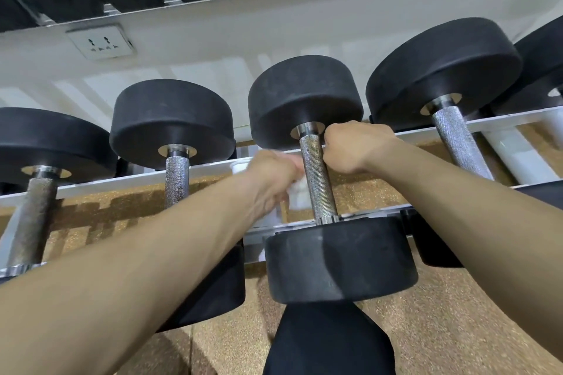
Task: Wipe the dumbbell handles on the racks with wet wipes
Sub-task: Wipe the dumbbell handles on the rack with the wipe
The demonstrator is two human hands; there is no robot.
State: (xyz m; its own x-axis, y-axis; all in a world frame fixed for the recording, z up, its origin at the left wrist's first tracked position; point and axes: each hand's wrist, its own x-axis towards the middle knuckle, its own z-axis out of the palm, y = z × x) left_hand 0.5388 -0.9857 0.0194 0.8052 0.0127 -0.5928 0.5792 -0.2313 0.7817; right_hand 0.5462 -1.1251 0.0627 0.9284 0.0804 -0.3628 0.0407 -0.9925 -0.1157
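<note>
My L hand (271,175) clutches the wet wipe (296,193) right against the left side of the mid dumbbell handle (318,189). R hand (356,146) is clenched at the handle's far end, right side; can't tell if it grips.

the wet wipe (297,198) is mostly hidden by the left hand (271,175); the right hand's (356,143) fingers curl out of sight.

Bare left hand (271,175), right hand (355,144), forearms (152,253); black trousers (329,341)

Even bright light, wide-angle edge warp, top blurred.
</note>
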